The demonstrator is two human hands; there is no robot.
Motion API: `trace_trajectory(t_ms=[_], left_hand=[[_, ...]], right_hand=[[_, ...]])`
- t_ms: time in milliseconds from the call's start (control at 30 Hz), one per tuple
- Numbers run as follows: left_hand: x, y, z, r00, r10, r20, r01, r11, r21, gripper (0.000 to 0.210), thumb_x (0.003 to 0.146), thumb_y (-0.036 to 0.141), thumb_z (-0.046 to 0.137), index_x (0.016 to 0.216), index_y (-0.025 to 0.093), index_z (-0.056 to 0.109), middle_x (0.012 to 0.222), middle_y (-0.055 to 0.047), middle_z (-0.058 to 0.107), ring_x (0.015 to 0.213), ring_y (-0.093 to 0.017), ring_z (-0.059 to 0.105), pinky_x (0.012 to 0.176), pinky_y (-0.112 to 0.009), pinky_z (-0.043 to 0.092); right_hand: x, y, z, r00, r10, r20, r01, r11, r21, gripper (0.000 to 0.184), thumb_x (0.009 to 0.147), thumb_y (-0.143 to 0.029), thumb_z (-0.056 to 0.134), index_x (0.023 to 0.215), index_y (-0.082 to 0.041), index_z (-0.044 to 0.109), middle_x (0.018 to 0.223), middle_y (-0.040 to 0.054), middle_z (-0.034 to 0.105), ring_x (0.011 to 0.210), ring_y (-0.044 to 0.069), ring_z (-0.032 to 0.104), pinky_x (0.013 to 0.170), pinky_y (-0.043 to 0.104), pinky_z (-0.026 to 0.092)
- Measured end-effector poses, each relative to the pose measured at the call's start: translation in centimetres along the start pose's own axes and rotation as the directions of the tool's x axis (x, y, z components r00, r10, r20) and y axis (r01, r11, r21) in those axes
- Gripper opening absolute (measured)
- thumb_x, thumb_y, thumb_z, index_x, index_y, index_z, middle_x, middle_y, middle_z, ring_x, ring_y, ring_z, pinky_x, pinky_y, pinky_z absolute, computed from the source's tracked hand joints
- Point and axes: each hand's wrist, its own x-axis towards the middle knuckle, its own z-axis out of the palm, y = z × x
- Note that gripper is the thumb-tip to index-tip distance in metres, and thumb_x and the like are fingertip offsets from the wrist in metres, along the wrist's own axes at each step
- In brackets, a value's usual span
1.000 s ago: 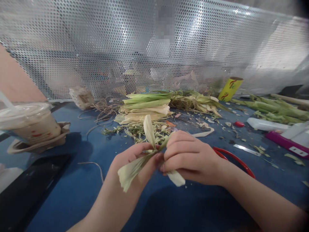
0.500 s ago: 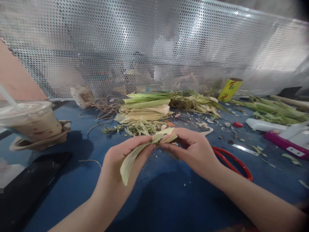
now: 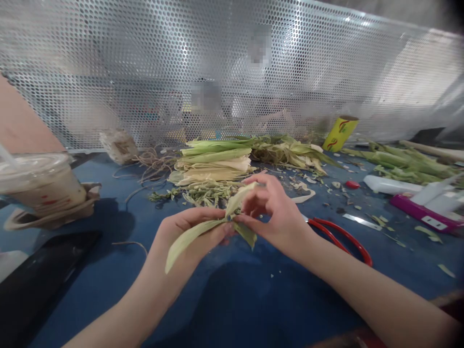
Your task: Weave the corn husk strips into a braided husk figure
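Pale green corn husk strips (image 3: 183, 241) meet in a small gathered knot between my two hands. My left hand (image 3: 177, 221) pinches them near the gathered point, and one long strip trails over it toward me. On the other side, my right hand (image 3: 281, 212) has its fingers curled around the upper husk piece, its thumb and fingertips at the knot. A short end hangs down below the right fingertips. Behind the hands lie a layered stack of corn husks (image 3: 217, 162) and a small pile of shredded green pieces (image 3: 208, 193). Red-handled scissors (image 3: 340, 237) lie partly behind my right forearm.
At left stand a lidded drink cup (image 3: 43, 186) in a cardboard holder and a black phone-like slab (image 3: 50, 270). Tangled twine (image 3: 154, 162) lies behind. A yellow tube (image 3: 340, 134), green husks (image 3: 409, 157) and a purple-and-white object (image 3: 424, 212) sit at right, before a perforated metal screen (image 3: 145, 72).
My right hand has lifted and opened its fingers somewhat, raising the upper husk piece. A short end now hangs below the knot. The view has shifted slightly to the right.
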Motion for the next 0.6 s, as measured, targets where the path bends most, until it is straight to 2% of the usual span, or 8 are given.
trace_trajectory(t_ms=[33,67,133,233,367,400,467,600], left_hand=[[0.1,0.0,0.0,1.0,-0.018,0.0,0.018,0.999,-0.028,0.017,0.059,0.021,0.074,0.074,0.018,0.065,0.059,0.005,0.07,0.054,-0.01,0.063,0.055,-0.016,0.05],[0.1,0.1,0.0,0.999,-0.033,0.002,0.033,0.998,-0.054,0.016,0.061,0.021,0.073,0.074,0.018,0.065,0.058,0.006,0.069,0.054,-0.01,0.063,0.054,-0.015,0.049],[0.2,0.1,0.0,0.998,-0.058,0.009,0.059,0.994,-0.097,0.017,0.061,0.019,0.072,0.075,0.019,0.063,0.057,0.007,0.069,0.053,-0.009,0.063,0.053,-0.014,0.049],[0.4,0.1,0.1,0.995,-0.097,0.009,0.097,0.985,-0.14,0.025,0.056,0.019,0.075,0.076,0.016,0.061,0.054,0.005,0.068,0.05,-0.011,0.063,0.049,-0.016,0.05],[0.3,0.3,0.4,0.987,-0.156,-0.026,0.148,0.971,-0.189,0.033,0.052,0.018,0.077,0.079,0.013,0.058,0.057,0.0,0.07,0.052,-0.013,0.065,0.052,-0.02,0.053],[0.3,0.3,0.5,0.986,-0.165,-0.03,0.156,0.969,-0.191,0.033,0.052,0.018,0.076,0.078,0.013,0.058,0.058,-0.001,0.07,0.053,-0.014,0.065,0.053,-0.02,0.054],[0.3,0.3,0.6,0.989,-0.143,-0.036,0.136,0.978,-0.159,0.029,0.052,0.017,0.076,0.076,0.013,0.059,0.055,0.0,0.07,0.051,-0.013,0.064,0.051,-0.02,0.053],[0.0,0.2,0.3,0.999,-0.023,0.03,0.026,0.996,-0.086,0.019,0.052,0.013,0.075,0.068,0.014,0.066,0.054,0.002,0.069,0.051,-0.011,0.063,0.052,-0.016,0.051]], right_hand=[[0.0,0.0,-0.4,0.987,-0.158,-0.024,0.152,0.976,-0.155,0.04,0.075,-0.025,0.06,0.108,-0.022,0.037,0.083,0.0016,0.054,0.072,0.014,0.054,0.065,0.028,0.046],[0.0,0.0,-0.7,0.956,-0.295,0.011,0.285,0.913,-0.291,0.033,0.076,-0.022,0.058,0.105,-0.022,0.042,0.089,0.0032,0.053,0.08,0.015,0.053,0.072,0.03,0.045],[-0.1,-0.1,-1.5,0.873,-0.477,0.104,0.468,0.758,-0.454,0.016,0.079,-0.021,0.055,0.094,-0.025,0.05,0.089,0.0019,0.05,0.084,0.015,0.048,0.078,0.03,0.041],[-0.2,-0.2,-2.2,0.794,-0.573,0.203,0.564,0.57,-0.598,0.009,0.082,-0.022,0.052,0.088,-0.028,0.053,0.084,-0.0013,0.049,0.078,0.012,0.044,0.081,0.032,0.035],[-0.1,-0.2,-2.5,0.693,-0.59,0.414,0.68,0.344,-0.647,0.022,0.084,-0.012,0.047,0.096,-0.03,0.054,0.09,-0.0024,0.055,0.08,0.011,0.045,0.083,0.034,0.029],[0.0,-0.2,-2.5,0.668,-0.605,0.433,0.707,0.333,-0.624,0.021,0.084,-0.012,0.047,0.094,-0.029,0.054,0.09,-0.0022,0.057,0.08,0.01,0.045,0.083,0.033,0.029],[0.2,-0.4,-2.5,0.648,-0.64,0.413,0.735,0.383,-0.559,0.014,0.085,-0.014,0.049,0.089,-0.025,0.057,0.087,-0.0014,0.06,0.08,0.01,0.046,0.081,0.031,0.031],[0.4,-0.5,-2.1,0.687,-0.637,0.35,0.725,0.574,-0.38,0.008,0.085,-0.023,0.05,0.085,-0.021,0.059,0.081,-0.0001,0.062,0.079,0.012,0.049,0.078,0.03,0.034]])
